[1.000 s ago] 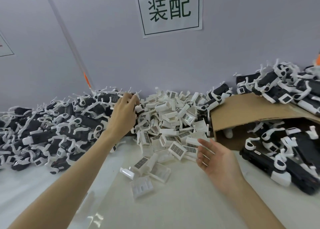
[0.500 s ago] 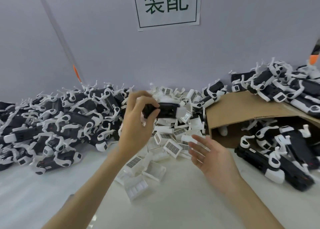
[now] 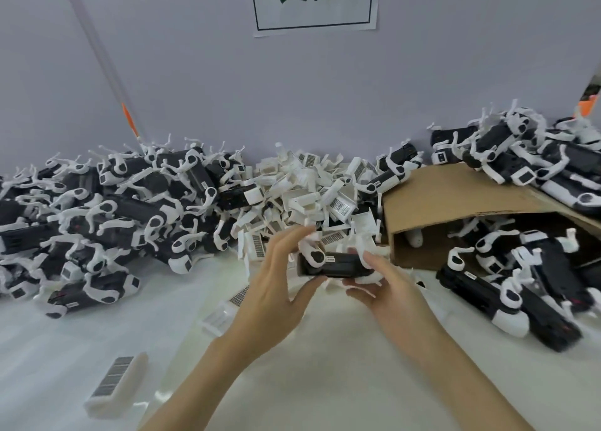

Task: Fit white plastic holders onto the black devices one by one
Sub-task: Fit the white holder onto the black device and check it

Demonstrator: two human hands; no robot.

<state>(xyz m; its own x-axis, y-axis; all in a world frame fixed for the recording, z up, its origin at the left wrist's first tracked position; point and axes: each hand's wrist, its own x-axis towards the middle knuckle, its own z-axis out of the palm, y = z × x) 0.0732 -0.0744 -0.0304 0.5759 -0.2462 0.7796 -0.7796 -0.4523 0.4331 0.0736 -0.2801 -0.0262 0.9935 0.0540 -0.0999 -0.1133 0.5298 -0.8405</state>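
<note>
I had the black device (image 3: 335, 264) up off the worktop (image 3: 325, 365), lengthwise between both grips: left hand (image 3: 279, 287) pinching its left end, right hand (image 3: 390, 290) cupping its right end from below. Just beyond sat the heap of white holders (image 3: 309, 189).

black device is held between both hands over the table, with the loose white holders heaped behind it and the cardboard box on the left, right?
Not quite. The head view shows the cardboard box on the right, not the left. The rest stands: the left hand and right hand hold the black device, with white holders heaped behind it.
</note>
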